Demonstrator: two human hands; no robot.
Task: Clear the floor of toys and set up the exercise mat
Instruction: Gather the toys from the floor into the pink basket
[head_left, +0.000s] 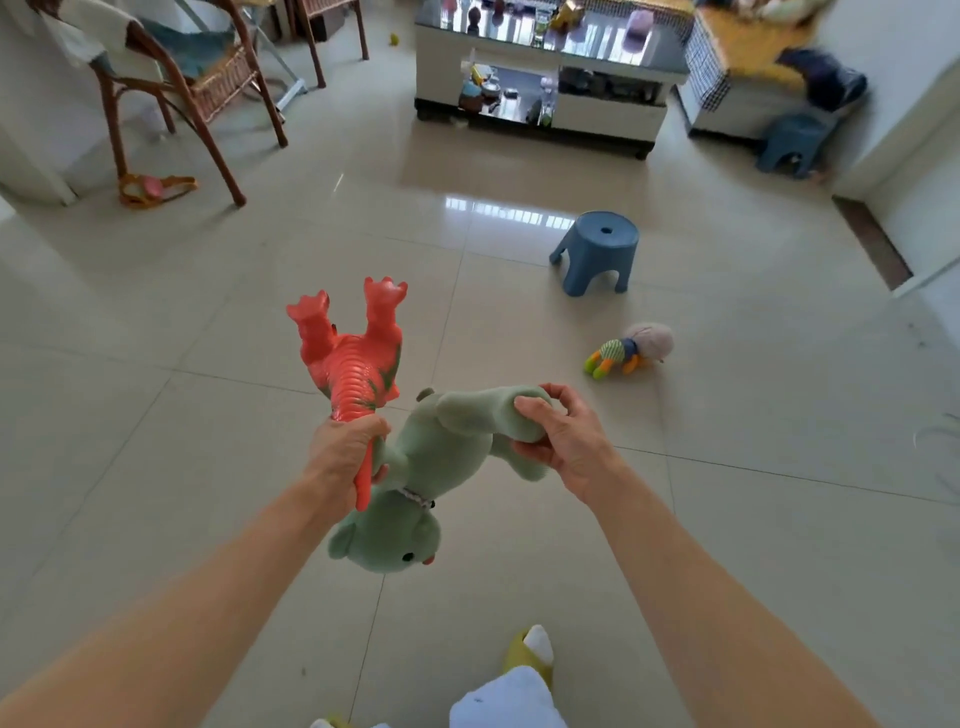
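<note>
Around the hands: blue plastic stool (595, 252) stands on the floor ahead-right, and a striped plush toy (629, 349) with orange and green legs lies just beyond the right hand, near the stool. Yellow-and-pink toy (154, 188) sits by the legs of a rattan chair (188, 88) at far left. Second blue stool (795, 144) at far right beside a bench with a yellow cover (748, 57). Low white counter (545, 67) with a glossy dark top across the back, cluttered with small items too blurred to name.

Task things are both off the floor, held mid-air at centre. Left hand (345, 457): grip closed around the tail of an orange rubber dinosaur (356, 353), feet pointing up and away; the same hand also seems to catch one limb of the green teddy bear (410, 483). Right hand (563, 441): grip pinching the bear's leg, thumb on top. Bear hangs head-down, dark eye and red nose toward the camera, small collar at the neck.

Floor (727, 519): large glossy beige tiles with window glare. A foot in a yellow slipper (530, 654) shows at the bottom edge.
</note>
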